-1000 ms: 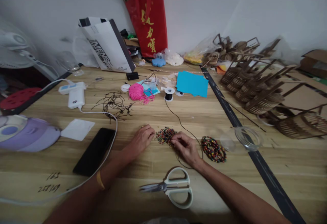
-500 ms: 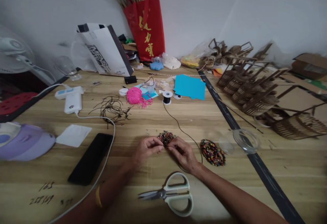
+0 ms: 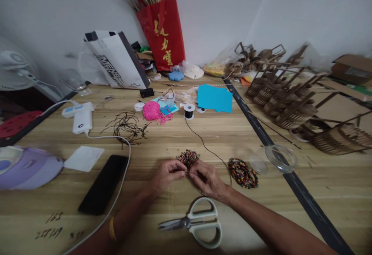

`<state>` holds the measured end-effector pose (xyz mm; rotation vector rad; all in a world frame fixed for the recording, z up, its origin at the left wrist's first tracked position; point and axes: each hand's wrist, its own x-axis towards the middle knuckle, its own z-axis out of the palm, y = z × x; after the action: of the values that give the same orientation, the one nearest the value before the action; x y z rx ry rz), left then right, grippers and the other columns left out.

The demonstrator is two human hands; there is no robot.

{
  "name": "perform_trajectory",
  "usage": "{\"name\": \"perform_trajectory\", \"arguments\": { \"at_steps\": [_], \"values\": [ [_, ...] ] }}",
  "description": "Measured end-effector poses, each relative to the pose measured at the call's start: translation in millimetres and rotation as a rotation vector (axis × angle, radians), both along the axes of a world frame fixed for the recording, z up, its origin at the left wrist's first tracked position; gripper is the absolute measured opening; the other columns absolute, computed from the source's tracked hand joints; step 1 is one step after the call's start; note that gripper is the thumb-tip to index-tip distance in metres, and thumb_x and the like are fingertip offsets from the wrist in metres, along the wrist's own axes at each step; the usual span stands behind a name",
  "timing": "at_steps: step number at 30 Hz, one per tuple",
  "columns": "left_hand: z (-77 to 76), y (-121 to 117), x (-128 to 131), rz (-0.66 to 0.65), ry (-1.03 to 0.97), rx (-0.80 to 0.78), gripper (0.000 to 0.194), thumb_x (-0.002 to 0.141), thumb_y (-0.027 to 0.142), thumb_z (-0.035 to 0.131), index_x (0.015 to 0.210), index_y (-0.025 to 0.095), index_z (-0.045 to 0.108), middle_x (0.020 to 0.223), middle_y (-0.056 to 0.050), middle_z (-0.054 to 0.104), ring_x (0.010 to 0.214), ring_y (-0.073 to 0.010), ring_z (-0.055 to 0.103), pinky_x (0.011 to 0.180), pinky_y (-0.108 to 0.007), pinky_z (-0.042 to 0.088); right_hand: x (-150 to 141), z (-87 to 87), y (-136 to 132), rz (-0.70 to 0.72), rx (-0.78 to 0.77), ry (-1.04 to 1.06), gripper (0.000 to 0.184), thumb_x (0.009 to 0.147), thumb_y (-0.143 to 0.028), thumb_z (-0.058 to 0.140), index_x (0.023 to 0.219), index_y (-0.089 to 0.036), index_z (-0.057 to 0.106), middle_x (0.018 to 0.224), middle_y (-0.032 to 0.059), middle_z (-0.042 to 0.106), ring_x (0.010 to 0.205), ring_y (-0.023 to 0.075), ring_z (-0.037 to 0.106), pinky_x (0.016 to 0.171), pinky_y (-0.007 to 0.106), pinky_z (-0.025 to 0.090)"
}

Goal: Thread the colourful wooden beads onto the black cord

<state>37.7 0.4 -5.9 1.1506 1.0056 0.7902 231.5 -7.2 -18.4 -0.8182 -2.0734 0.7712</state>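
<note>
My left hand [image 3: 166, 174] and my right hand [image 3: 207, 178] meet fingertip to fingertip on the wooden table [image 3: 221, 135], just below a small pile of coloured beads [image 3: 188, 157]. Both hands are pinched closed; the left seems to hold a bead, too small to be sure. A thin black cord [image 3: 203, 143] runs from a black spool [image 3: 189, 111] down to my right hand's fingers. A coil of strung beads [image 3: 243, 173] lies right of my right hand. White-handled scissors [image 3: 197, 223] lie just below both hands.
A black phone [image 3: 104, 183], white cable, power bank [image 3: 82, 120] and tangled black cord [image 3: 128, 124] lie left. Pink yarn [image 3: 152, 110], blue paper [image 3: 215, 98], a red bag [image 3: 162, 30] sit farther back. A clear jar [image 3: 278, 158] and wooden baskets [image 3: 290, 104] are right.
My left hand moved right from the pile's left side to meet my right hand, and both drew slightly toward me below the beads. The view tilted a little.
</note>
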Motion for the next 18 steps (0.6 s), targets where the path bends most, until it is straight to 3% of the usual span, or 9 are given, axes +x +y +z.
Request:
{"name": "perform_trajectory", "arguments": {
  "at_steps": [18],
  "values": [
    [3.0, 0.8, -1.5, -0.037, -0.028, -0.064, 0.027, 0.062, 0.032, 0.078, 0.075, 0.011, 0.066, 0.064, 0.000, 0.062, 0.060, -0.0107, 0.055, 0.063, -0.023, 0.045, -1.7, 0.9, -0.5, -0.038, 0.055, -0.022, 0.009, 0.087, -0.016, 0.051, 0.079, -0.017, 0.055, 0.070, 0.0030, 0.056, 0.062, 0.0132, 0.049, 0.057, 0.024, 0.037]
  ]
}}
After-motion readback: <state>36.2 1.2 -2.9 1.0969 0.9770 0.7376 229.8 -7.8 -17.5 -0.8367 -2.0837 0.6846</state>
